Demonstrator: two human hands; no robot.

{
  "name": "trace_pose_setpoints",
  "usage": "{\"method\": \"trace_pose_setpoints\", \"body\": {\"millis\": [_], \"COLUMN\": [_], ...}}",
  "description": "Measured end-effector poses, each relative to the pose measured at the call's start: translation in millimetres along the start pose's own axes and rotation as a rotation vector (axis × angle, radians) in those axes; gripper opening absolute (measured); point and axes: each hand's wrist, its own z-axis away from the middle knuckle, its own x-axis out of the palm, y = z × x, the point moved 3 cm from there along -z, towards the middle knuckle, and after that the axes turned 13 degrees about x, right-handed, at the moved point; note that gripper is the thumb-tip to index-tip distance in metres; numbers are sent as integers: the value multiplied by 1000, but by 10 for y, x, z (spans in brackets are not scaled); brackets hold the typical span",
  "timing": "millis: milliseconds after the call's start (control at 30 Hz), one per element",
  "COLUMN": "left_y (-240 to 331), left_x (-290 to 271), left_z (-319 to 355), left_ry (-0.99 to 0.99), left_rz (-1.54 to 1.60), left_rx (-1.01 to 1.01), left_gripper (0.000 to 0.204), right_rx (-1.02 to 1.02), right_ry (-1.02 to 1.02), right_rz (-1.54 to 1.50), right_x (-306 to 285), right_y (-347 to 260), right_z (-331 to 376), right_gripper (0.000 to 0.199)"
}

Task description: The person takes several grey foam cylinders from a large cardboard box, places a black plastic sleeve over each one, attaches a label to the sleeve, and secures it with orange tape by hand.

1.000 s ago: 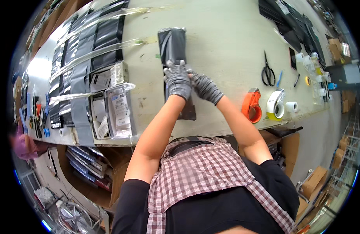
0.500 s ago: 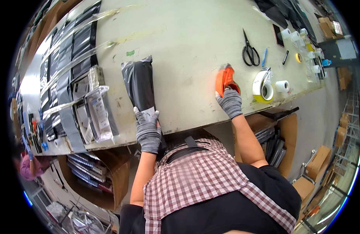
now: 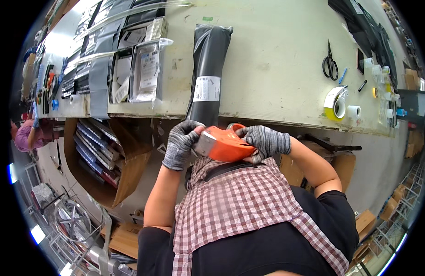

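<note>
My right hand (image 3: 267, 143), in a grey knit glove, is closed round an orange tape dispenser (image 3: 231, 149) held in front of my apron. My left hand (image 3: 181, 143), gloved the same way, pinches at the dispenser's front end; whether a strip of tape is between the fingers is too small to tell. Just beyond both hands lies a long package in black plastic (image 3: 212, 55), pointing away from me. A white label (image 3: 207, 88) is stuck on it. The package's near end reaches past the table edge, partly behind my hands.
Left on the table (image 3: 277, 83) are taped black packages (image 3: 102, 50) and a clear plastic tray (image 3: 148, 73). To the right lie scissors (image 3: 330, 67), a large tape roll (image 3: 335, 105), a pen and small rolls. Under the table stands a filled carton (image 3: 125, 165). A person (image 3: 26, 135) is at far left.
My right hand has brought the tape dispenser from the table to in front of my body. My left hand has let go of the black package and come to the dispenser. The view has shifted.
</note>
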Motion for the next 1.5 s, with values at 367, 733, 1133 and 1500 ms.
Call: {"method": "trace_pose_setpoints", "body": {"millis": [367, 733, 1133, 1500], "left_y": [-998, -693, -1002, -1106], "left_x": [-663, -103, -688, -155], "left_z": [-278, -110, -74, -339], "left_ry": [136, 60, 190, 482], "left_rz": [-630, -447, 618, 406], "left_rx": [111, -125, 66, -198], "left_gripper": [22, 58, 55, 40], "right_rx": [1012, 863, 800, 1028], "right_ry": [-9, 193, 204, 333], "right_rz": [9, 393, -289, -208], "right_x": [221, 441, 638, 187], "right_y": [636, -57, 90, -348], "right_z": [348, -71, -856, 364], "right_gripper": [58, 56, 53, 41]}}
